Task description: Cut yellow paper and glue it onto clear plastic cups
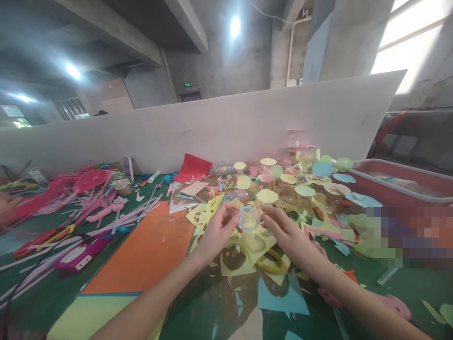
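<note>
Both hands are up over a messy green table top (pixel 406 288). The left hand (pixel 217 231) and the right hand (pixel 288 231) are half closed, and their fingers pinch a small see-through plastic cup (pixel 249 219) from both sides. A bit of light blue paper (pixel 244 210) sits on the cup's edge. Under the hands lie yellow paper scraps (pixel 201 215), and a big orange paper sheet (pixel 141 250) lies just left of them.

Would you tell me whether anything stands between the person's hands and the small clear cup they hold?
Nothing visible: the left hand and right hand both touch the clear plastic cup; blue paper edges its rim.
</note>
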{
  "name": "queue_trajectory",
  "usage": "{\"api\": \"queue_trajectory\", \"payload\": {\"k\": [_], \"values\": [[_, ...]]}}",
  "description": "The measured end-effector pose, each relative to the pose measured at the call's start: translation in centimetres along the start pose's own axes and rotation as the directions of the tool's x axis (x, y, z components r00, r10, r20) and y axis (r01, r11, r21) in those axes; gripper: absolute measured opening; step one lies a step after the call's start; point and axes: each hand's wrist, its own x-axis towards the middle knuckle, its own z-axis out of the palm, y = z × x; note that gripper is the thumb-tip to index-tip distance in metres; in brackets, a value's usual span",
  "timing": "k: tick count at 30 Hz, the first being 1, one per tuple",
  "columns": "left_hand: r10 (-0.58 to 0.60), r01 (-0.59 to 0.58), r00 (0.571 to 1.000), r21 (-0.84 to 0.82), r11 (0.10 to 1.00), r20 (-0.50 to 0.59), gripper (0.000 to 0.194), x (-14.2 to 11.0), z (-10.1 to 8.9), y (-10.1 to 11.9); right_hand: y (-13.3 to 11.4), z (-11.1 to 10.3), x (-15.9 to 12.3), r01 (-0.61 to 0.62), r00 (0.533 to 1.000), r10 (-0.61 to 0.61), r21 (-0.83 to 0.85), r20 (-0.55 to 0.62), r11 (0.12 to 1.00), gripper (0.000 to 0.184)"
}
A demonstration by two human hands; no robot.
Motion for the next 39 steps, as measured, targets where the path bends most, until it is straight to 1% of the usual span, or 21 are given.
{"api": "queue_trajectory", "payload": {"k": [4,8,12,15,18,20,23,25,27,30,36,39], "values": [[0.011,-0.018,0.998,0.106,0.994,0.066,0.015,-0.5,0.3,0.6,0.7,0.5,-0.1,0.012,0.996,-0.01,-0.028,0.09,1.0,0.04],[0.008,-0.023,0.998,0.237,0.971,0.067,0.019,-0.6,0.5,0.5,1.5,0.9,0.1,0.046,0.994,-0.048,0.02,0.097,0.999,0.04],[0.024,-0.043,0.998,0.379,0.925,0.055,0.027,-0.6,0.7,0.3,1.1,1.0,-0.1,0.103,0.992,-0.094,-0.105,0.083,0.989,0.04],[0.025,-0.04,0.999,0.453,0.891,0.04,0.029,-0.7,0.8,0.1,0.8,1.0,-0.4,0.161,0.985,-0.142,-0.215,0.102,0.963,0.041],[0.056,-0.062,0.998,0.53,0.846,0.027,0.027,-0.8,0.9,-0.1,1.0,1.2,-0.6,0.236,0.97,-0.205,-0.313,0.128,0.92,0.042],[0.073,-0.078,0.997,0.581,0.81,0.032,0.024,-0.8,1.0,-0.2,1.4,1.3,-0.7,0.309,0.951,-0.278,-0.373,0.136,0.875,0.042],[0.116,-0.119,0.992,0.634,0.764,0.046,0.018,-0.8,1.1,-0.2,1.8,1.5,-0.6,0.433,0.898,-0.417,-0.441,0.139,0.786,0.041],[0.158,-0.156,0.986,0.664,0.731,0.057,0.016,-0.8,1.2,-0.2,1.9,1.6,-0.6,0.486,0.866,-0.478,-0.472,0.147,0.736,0.04],[0.185,-0.18,0.98,0.691,0.7,0.068,0.016,-0.8,1.2,-0.2,1.9,1.6,-0.6,0.509,0.849,-0.505,-0.499,0.157,0.701,0.04],[0.187,-0.177,0.98,0.715,0.677,0.065,0.016,-0.9,1.2,-0.2,1.9,1.5,-0.6,0.526,0.831,-0.531,-0.541,0.165,0.656,0.043],[0.201,-0.178,0.978,0.719,0.672,0.054,0.02,-0.9,1.2,-0.1,2.1,1.5,-0.4,0.535,0.802,-0.574,-0.628,0.167,0.565,0.043],[0.179,-0.167,0.982,0.726,0.667,0.062,0.027,-0.8,1.2,-0.1,2.0,1.4,-0.4,0.549,0.794,-0.58,-0.627,0.182,0.554,0.042]]}}
